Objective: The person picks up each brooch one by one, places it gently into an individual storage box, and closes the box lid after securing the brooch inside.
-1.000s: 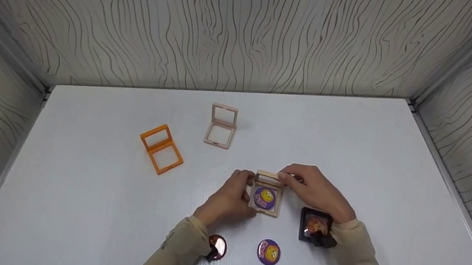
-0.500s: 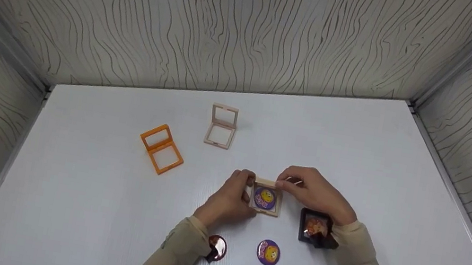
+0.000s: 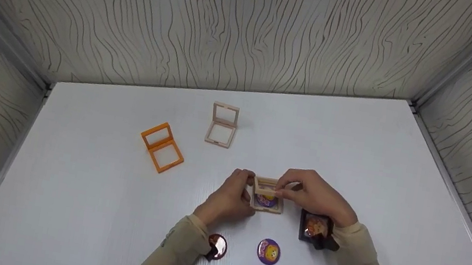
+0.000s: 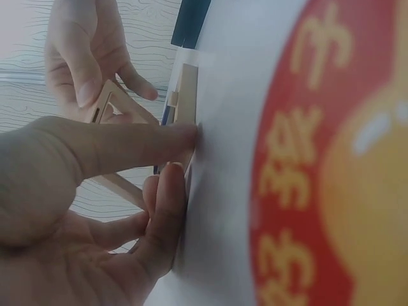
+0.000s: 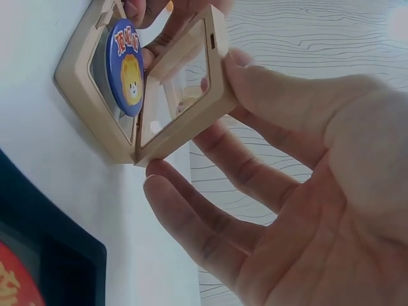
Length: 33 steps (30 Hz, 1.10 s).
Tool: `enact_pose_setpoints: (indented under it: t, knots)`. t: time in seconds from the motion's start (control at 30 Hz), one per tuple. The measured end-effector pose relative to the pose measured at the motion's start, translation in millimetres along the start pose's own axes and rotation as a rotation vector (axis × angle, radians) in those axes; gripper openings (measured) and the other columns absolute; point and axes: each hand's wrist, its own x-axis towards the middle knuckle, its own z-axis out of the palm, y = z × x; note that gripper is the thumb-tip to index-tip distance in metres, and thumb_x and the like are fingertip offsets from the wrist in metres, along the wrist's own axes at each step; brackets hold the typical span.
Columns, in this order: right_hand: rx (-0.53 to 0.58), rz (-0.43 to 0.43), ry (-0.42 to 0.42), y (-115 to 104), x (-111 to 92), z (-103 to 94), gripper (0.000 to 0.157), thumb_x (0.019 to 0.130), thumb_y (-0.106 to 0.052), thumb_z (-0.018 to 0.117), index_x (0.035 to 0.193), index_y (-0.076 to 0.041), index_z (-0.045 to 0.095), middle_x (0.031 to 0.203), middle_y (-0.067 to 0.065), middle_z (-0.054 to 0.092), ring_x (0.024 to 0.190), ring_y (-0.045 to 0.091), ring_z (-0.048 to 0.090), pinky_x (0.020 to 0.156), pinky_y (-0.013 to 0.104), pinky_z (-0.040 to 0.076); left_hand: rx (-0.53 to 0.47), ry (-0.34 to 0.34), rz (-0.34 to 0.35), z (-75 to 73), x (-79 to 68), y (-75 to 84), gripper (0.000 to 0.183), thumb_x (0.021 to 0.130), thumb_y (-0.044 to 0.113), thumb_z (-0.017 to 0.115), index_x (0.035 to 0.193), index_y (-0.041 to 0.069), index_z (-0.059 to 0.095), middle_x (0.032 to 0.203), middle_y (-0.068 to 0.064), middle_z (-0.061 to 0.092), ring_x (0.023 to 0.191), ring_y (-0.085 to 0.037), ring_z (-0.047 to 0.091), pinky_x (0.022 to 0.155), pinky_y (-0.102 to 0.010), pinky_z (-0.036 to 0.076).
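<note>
We see the left hand (image 3: 228,201) gripping a beige hinged case (image 3: 264,192), the right hand (image 3: 316,195) pinching its lid (image 5: 186,132) — a red badge (image 4: 344,166) reads 好孩子.

On the white worktop (image 3: 85,203), an orange frame (image 3: 160,145) and a pinkish frame (image 3: 223,123) stand open near each other towards the back. Closer in rest a cream frame (image 3: 264,192) (only half open) and, near it, a black frame (image 3: 302,227). Nearest the person, a purple badge (image 3: 269,251) and a red badge (image 3: 220,247) lie flat, a little apart.
</note>
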Motion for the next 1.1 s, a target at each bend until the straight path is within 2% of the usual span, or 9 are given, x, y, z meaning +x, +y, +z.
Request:
enact_pose_setpoints:
  t: [0.17, 0.37, 0.5, 0.7, 0.93, 1.1]
  knots:
    - [-0.045, -0.018, -0.03, -2.8, -0.2, 2.4, 0.005, 0.099, -0.024, 0.078, 0.099, -0.023, 0.083, 0.101, -0.01, 0.076, 0.095, 0.011, 0.067, 0.086, 0.033, 0.056, 0.026, 0.012, 0.017, 0.4, -1.4, -0.5, 0.073, 0.081, 0.0, 0.086, 0.144, 0.009, 0.052, 0.123, -0.002, 0.053, 0.095, -0.012, 0.056, 0.08, -0.029, 0.051]
    - [-0.078, -0.029, -0.03, -5.3, -0.1, 4.1, 0.004, 0.097, -0.022, 0.08, 0.097, -0.022, 0.084, 0.1, -0.012, 0.075, 0.097, 0.011, 0.067, 0.092, 0.043, 0.055, 0.008, 0.017, 0.018, -0.4, -1.3, -1.1, 0.071, 0.081, -0.001, 0.087, 0.143, 0.009, 0.054, 0.121, -0.002, 0.054, 0.096, -0.012, 0.057, 0.082, -0.03, 0.052]
    - [-0.108, -0.02, -0.029, -5.0, -0.2, 6.1, 0.007, 0.095, -0.019, 0.081, 0.095, -0.025, 0.084, 0.099, -0.014, 0.075, 0.099, 0.012, 0.066, 0.095, 0.045, 0.052, -0.014, 0.012, 0.006, -0.8, -1.4, -1.4, 0.07, 0.081, 0.0, 0.088, 0.141, 0.01, 0.054, 0.121, -0.002, 0.053, 0.097, -0.013, 0.057, 0.082, -0.031, 0.053]
    - [-0.145, -0.011, -0.031, -8.0, -0.8, 11.2, 0.004, 0.093, -0.017, 0.084, 0.092, -0.021, 0.084, 0.097, -0.011, 0.074, 0.096, 0.012, 0.066, 0.092, 0.042, 0.055, -0.009, 0.01, 0.015, -1.7, -1.0, -1.1, 0.071, 0.081, 0.003, 0.089, 0.142, 0.009, 0.054, 0.123, -0.002, 0.054, 0.096, -0.012, 0.058, 0.083, -0.03, 0.053]
    - [-0.231, 0.023, -0.011, -11.3, 0.6, 18.0, 0.009, 0.089, -0.013, 0.086, 0.092, -0.02, 0.085, 0.096, -0.01, 0.074, 0.1, 0.016, 0.067, 0.1, 0.05, 0.053, 0.018, 0.009, -0.002, -2.7, -1.4, -0.3, 0.076, 0.081, 0.015, 0.094, 0.145, 0.013, 0.054, 0.122, 0.001, 0.055, 0.095, -0.011, 0.058, 0.083, -0.03, 0.053]
    - [-0.261, 0.041, -0.002, -13.1, -2.2, 19.1, 0.011, 0.088, -0.009, 0.087, 0.091, -0.02, 0.085, 0.094, -0.009, 0.074, 0.097, 0.016, 0.065, 0.096, 0.047, 0.055, 0.0, 0.006, 0.021, -0.6, -0.8, -2.2, 0.071, 0.084, 0.016, 0.092, 0.145, 0.01, 0.055, 0.123, -0.001, 0.056, 0.096, -0.01, 0.059, 0.084, -0.029, 0.054]
